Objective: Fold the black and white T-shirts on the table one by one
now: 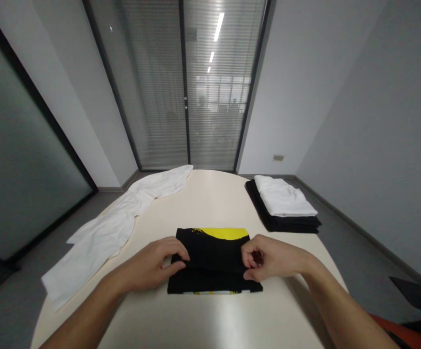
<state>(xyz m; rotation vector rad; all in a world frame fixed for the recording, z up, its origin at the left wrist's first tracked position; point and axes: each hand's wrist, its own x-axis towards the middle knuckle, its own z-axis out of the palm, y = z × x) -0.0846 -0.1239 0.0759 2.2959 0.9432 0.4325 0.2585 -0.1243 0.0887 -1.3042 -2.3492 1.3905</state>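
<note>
Black folded garment (210, 254) is lying on the pale desk (210, 203), in front of the person and between the two hands, with a yellow patch (228, 233) showing along its far edge and small yellow and whitish marks running along its near edge. One layer's edge is crossing the garment from side to side, lying over the part nearer the person. The left hand (163, 261) is touching the garment's left side, its thumb and index finger drawing close together on the cloth. The right hand (265, 257) is touching the right side, its fingers curling inward and its thumb sitting just below them. Whether either hand's fingers are actually grasping the cloth or only resting against it, I cannot tell. White cloth (112, 228) is stretching in loose wrinkles along the desk's left edge, well apart from the garment. Toward the far right, a folded white garment (283, 196) is resting on top of a folded black stack (290, 224), whose dark edges are showing beneath it.
</note>
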